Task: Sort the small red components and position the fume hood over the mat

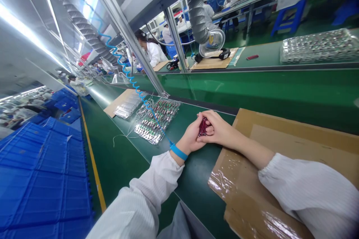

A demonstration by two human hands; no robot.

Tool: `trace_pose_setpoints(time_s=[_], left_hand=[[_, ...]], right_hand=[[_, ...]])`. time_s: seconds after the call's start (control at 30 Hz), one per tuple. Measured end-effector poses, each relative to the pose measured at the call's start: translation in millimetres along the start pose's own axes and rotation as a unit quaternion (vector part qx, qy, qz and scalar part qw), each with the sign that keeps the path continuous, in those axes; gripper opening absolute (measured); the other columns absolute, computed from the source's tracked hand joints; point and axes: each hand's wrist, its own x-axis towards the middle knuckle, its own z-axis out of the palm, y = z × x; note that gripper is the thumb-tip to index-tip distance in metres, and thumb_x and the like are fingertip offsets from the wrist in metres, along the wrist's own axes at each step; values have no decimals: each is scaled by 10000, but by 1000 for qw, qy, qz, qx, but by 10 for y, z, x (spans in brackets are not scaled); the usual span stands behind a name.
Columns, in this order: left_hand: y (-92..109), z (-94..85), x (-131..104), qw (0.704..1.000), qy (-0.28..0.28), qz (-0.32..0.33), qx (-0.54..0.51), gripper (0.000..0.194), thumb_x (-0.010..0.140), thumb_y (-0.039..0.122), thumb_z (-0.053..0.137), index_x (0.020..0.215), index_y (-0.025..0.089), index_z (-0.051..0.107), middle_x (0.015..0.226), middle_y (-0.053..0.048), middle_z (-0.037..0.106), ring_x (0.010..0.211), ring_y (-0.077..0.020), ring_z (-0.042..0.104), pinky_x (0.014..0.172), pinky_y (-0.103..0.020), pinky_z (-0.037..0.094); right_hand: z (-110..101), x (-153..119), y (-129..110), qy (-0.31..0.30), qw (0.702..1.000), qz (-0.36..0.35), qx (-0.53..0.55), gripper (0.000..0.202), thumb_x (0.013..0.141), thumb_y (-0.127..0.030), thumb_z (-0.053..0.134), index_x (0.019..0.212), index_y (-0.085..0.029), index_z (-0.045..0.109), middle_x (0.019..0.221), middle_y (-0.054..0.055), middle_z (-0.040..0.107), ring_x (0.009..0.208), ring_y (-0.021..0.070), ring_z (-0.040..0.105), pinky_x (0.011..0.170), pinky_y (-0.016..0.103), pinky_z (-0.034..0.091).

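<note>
A bunch of small dark-red parts with shiny ends (202, 127) is cupped between my two hands above the green bench; what exactly they are is too small to make out. My left hand (192, 136) curls around the bunch from the left, and a blue wrist strap (178, 152) with a coiled blue cord circles that wrist. From the right, my right hand (219, 130) closes over the same parts, its fingers bent against them. To the left of my hands lies a clear tray of small circuit boards with metal connectors (157, 119).
Brown cardboard (252, 179) with shiny tape lies under my right forearm. Farther left are loose white wires (146, 107) and another clear tray (128, 105). A metal post (140, 50) rises behind the bench. Blue crates (45, 179) stand at left; people work in the background.
</note>
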Motion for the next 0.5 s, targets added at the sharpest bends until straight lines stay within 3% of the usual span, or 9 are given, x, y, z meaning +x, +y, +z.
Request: trace_pose_setpoints(time_s=[0.2,0.3,0.5], left_hand=[[-9,-51,8,1000,-5,17,11,306,981,362,625,802,117,590,637,4,452,520,-79,480,438,-112,400],[-8,-71,20,1000,0,7,13,327,984,369,613,778,118,584,610,9,436,483,-76,450,393,-111,348],[7,-73,53,1000,17,-8,-8,389,976,419,624,731,128,543,562,58,363,386,-45,354,325,-113,286]], right_hand=[[-28,-6,-69,18,1000,-12,-20,552,764,-424,818,1213,-246,550,1191,84,574,1164,296,554,991,472,520],[-12,2,-56,15,1000,-7,-12,581,762,-404,815,1252,-245,545,1225,84,570,1188,287,553,1021,464,512],[43,2,-7,-21,998,53,9,807,732,-517,820,1401,-242,462,1368,92,507,1301,292,499,1084,452,496]])
